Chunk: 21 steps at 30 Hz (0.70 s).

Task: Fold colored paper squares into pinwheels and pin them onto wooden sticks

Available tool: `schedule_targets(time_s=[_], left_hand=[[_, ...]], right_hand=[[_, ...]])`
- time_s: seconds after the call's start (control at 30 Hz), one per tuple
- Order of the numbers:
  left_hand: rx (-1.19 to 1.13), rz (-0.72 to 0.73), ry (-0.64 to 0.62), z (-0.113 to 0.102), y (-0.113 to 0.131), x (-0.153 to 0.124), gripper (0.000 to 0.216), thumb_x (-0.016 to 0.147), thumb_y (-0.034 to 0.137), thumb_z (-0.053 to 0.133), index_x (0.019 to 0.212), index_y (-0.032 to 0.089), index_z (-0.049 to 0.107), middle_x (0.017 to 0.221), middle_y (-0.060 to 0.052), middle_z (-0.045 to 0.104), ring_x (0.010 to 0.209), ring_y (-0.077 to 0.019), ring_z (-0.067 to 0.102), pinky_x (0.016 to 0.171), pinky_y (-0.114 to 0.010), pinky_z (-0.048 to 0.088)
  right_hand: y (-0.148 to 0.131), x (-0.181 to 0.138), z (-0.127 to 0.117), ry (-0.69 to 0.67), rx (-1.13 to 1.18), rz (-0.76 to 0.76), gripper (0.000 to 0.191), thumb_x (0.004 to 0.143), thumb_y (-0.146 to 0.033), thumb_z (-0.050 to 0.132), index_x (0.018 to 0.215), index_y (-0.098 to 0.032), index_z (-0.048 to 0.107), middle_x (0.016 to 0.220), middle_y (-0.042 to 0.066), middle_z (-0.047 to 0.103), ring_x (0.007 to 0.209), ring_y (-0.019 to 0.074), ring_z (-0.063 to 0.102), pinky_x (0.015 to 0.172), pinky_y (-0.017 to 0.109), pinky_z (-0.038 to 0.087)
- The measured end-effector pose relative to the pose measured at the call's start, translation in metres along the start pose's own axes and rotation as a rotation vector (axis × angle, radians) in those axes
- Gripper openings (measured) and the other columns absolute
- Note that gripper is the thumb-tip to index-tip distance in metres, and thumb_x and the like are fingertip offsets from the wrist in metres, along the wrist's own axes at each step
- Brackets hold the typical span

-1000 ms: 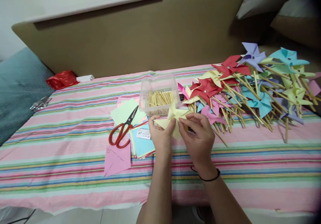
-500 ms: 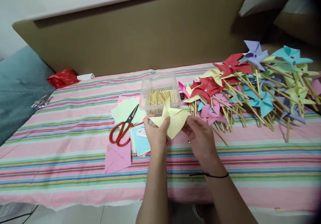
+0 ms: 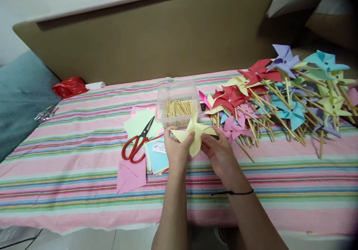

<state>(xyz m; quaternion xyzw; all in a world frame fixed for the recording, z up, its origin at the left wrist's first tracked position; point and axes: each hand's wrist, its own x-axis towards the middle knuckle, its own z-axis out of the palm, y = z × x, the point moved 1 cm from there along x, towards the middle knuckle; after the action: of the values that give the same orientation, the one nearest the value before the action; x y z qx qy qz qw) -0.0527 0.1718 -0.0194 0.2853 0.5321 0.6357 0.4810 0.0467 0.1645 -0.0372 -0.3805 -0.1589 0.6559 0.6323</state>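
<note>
A pale yellow paper pinwheel (image 3: pixel 197 129), its points folded toward the middle, is held between my two hands in front of the clear box. My left hand (image 3: pixel 179 149) grips its left side, thumb pressed near the centre. My right hand (image 3: pixel 219 151) pinches the folded paper on the right; its fingertips partly hide that side. Behind the pinwheel, the clear plastic box (image 3: pixel 179 87) holds many thin wooden sticks (image 3: pixel 179 109). Left of my hands lie red-handled scissors (image 3: pixel 139 140), pale green paper sheets (image 3: pixel 136 122), a stack topped with blue paper (image 3: pixel 156 158) and a pink paper square with slits (image 3: pixel 131 176).
Finished pinwheels on sticks (image 3: pixel 289 110) are heaped at the right. A red shiny bundle (image 3: pixel 69 87) and a white item (image 3: pixel 95 85) lie far left against the backrest (image 3: pixel 145 44). Striped cloth (image 3: pixel 78 160) covers the surface; its front edge hangs above the floor.
The right-hand point of the pinwheel has been folded in toward the centre. My right hand moved left and closer to my left hand, which shifted slightly right.
</note>
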Motion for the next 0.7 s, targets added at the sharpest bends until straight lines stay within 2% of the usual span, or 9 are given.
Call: schedule_targets(time_s=[0.13,0.23,0.4,0.53,0.7], left_hand=[[0.006,-0.002,-0.034,-0.001,-0.001,0.001,0.051,0.058,0.018,0.076,0.093,0.023,0.039,0.059,0.008,0.061,0.043,-0.0088,0.054,0.05,-0.021,0.048],[-0.002,-0.003,-0.037,-0.002,-0.003,0.001,0.052,0.058,0.018,0.077,0.093,0.023,0.039,0.059,0.008,0.06,0.045,-0.0091,0.055,0.051,-0.021,0.048],[0.001,-0.005,-0.06,0.0,-0.005,0.0,0.052,0.057,0.019,0.078,0.091,0.023,0.04,0.057,0.008,0.059,0.046,-0.0097,0.055,0.049,-0.02,0.046],[-0.011,-0.02,-0.07,0.001,-0.006,0.001,0.054,0.056,0.021,0.08,0.091,0.023,0.039,0.059,0.007,0.06,0.045,-0.0099,0.055,0.05,-0.022,0.047],[-0.047,-0.029,-0.051,0.001,-0.005,0.0,0.054,0.055,0.021,0.081,0.09,0.023,0.039,0.059,0.007,0.059,0.046,-0.0096,0.055,0.05,-0.021,0.047]], right_hand=[[0.0,-0.001,0.0,0.063,-0.057,-0.072,0.092,0.055,-0.019,0.087,0.133,-0.018,0.038,0.076,-0.001,0.075,0.067,0.0124,0.068,0.068,0.027,0.058],[-0.002,-0.001,0.003,0.12,-0.106,-0.119,0.1,0.051,-0.018,0.087,0.136,-0.015,0.034,0.071,-0.001,0.075,0.065,0.013,0.068,0.064,0.025,0.057],[-0.003,-0.002,0.006,0.184,-0.154,-0.172,0.099,0.047,-0.021,0.086,0.133,-0.016,0.037,0.061,-0.005,0.071,0.058,0.0127,0.065,0.06,0.024,0.054],[-0.002,0.0,0.003,0.195,-0.179,-0.181,0.096,0.048,-0.024,0.087,0.13,-0.018,0.038,0.065,-0.003,0.072,0.06,0.0154,0.067,0.063,0.029,0.055],[-0.002,0.002,-0.004,0.153,-0.319,-0.217,0.092,0.048,-0.028,0.09,0.127,-0.021,0.043,0.068,-0.002,0.072,0.062,0.0174,0.068,0.062,0.03,0.056]])
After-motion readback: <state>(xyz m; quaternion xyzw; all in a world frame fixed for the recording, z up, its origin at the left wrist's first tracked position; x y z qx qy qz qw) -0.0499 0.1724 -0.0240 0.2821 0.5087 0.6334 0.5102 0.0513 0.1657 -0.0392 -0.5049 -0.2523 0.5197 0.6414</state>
